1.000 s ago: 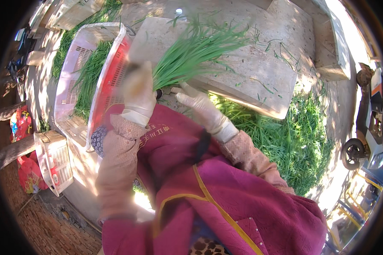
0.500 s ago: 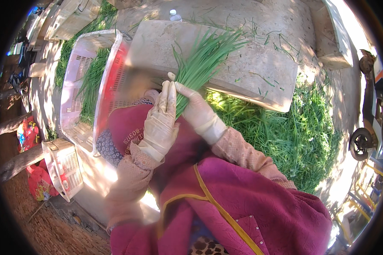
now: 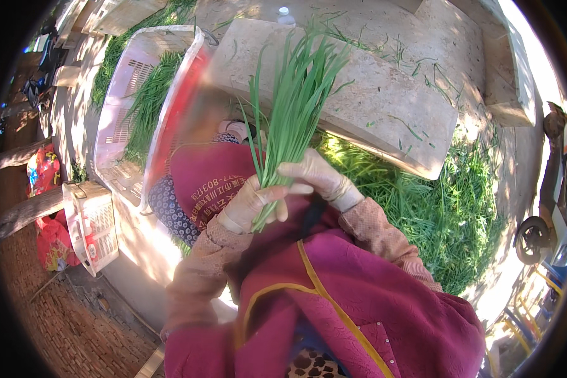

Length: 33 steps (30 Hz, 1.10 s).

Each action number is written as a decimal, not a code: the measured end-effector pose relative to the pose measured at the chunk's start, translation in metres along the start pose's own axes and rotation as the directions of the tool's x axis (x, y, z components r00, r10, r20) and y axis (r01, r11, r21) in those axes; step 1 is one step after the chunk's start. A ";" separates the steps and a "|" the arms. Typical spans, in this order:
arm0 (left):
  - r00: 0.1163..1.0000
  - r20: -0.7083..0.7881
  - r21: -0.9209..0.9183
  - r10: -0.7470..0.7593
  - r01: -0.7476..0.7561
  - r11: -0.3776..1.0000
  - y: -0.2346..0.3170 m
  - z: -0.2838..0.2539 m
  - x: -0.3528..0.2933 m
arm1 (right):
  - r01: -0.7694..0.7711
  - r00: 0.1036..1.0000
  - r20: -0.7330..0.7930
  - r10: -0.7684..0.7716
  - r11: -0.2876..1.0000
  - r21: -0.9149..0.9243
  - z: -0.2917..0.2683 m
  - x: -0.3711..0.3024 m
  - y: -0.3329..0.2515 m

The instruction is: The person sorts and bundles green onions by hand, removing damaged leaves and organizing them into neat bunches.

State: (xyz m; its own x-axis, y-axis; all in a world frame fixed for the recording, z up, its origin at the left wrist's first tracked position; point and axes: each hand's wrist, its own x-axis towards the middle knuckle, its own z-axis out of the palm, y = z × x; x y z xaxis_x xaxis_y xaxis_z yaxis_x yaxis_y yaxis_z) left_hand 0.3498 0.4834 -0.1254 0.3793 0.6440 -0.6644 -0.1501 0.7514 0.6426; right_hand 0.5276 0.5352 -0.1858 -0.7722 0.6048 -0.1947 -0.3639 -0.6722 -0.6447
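Observation:
A bunch of long, flat green chives (image 3: 293, 107) stands nearly upright in front of my chest, its leafy tips fanned out over the stone slab. My left hand (image 3: 251, 205), in a whitish glove, is wrapped round the lower stalks, whose cut ends poke out below the fingers. From the other side, my gloved right hand (image 3: 324, 179) reaches in with curled fingers and grips the stalks just above the left. Its fingertips are partly lost among the leaves.
A pale stone slab (image 3: 384, 113) with leaf scraps lies ahead. Loose greens (image 3: 422, 220) cover the ground at right. A pink-white plastic crate (image 3: 116, 120) holding more greens stands left, and a smaller crate (image 3: 89, 230) is nearer. A bottle (image 3: 286, 17) stands behind the slab.
Both hands have come down toward my body with the chives. The left has turned from lying flat along the stalks to wrapping their lower end. The bunch is more upright.

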 end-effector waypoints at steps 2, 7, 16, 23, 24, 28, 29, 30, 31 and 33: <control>0.990 -0.116 0.264 0.078 -0.045 0.963 0.012 0.004 -0.005 | -0.026 1.000 0.010 0.027 0.997 -0.072 -0.005 -0.002 0.007; 0.779 -0.012 0.999 0.626 0.039 -0.030 0.030 -0.039 0.005 | 0.010 1.000 -0.020 -0.009 1.000 0.009 0.023 0.001 0.034; 0.886 -0.213 0.820 0.412 0.391 -0.418 0.025 0.011 0.003 | 0.247 0.965 -0.235 -0.114 0.696 0.675 0.050 0.037 0.025; 0.863 -0.060 0.694 0.502 -0.325 0.643 0.026 -0.016 -0.032 | 0.207 0.978 -0.131 -0.161 0.815 0.541 0.036 0.019 0.024; 0.856 -0.148 0.550 0.495 -0.344 0.761 0.027 -0.017 -0.031 | 0.186 0.982 -0.092 -0.162 0.816 0.547 0.036 0.017 0.023; 0.929 -0.056 -0.054 0.367 -0.370 0.927 0.013 -0.011 -0.015 | 0.130 0.990 -0.015 -0.140 0.865 0.485 0.041 0.014 0.018; 0.976 -0.088 -0.166 0.199 -0.212 0.963 0.010 -0.001 -0.024 | 0.141 0.990 -0.046 -0.134 0.890 0.433 0.045 0.015 0.016; 0.991 -0.074 -0.159 0.109 -0.119 0.980 0.001 -0.006 -0.024 | 0.148 0.989 -0.081 -0.126 0.914 0.378 0.050 0.013 0.012; 0.998 -0.058 -0.151 0.019 -0.028 0.988 -0.013 -0.015 -0.021 | 0.035 0.996 -0.093 -0.010 0.962 0.271 0.050 0.006 0.007; 0.989 -0.120 -0.217 -0.087 0.060 0.974 -0.017 0.000 -0.028 | -0.100 0.982 -0.153 0.110 0.992 0.074 0.040 0.002 0.013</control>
State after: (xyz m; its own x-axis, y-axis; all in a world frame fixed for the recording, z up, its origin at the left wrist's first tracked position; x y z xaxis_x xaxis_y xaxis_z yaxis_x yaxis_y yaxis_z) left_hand 0.3416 0.4530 -0.1181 0.2790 0.5885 -0.7589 -0.3215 0.8019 0.5036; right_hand 0.5003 0.5108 -0.1653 -0.7187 0.5854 -0.3753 -0.3228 -0.7589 -0.5655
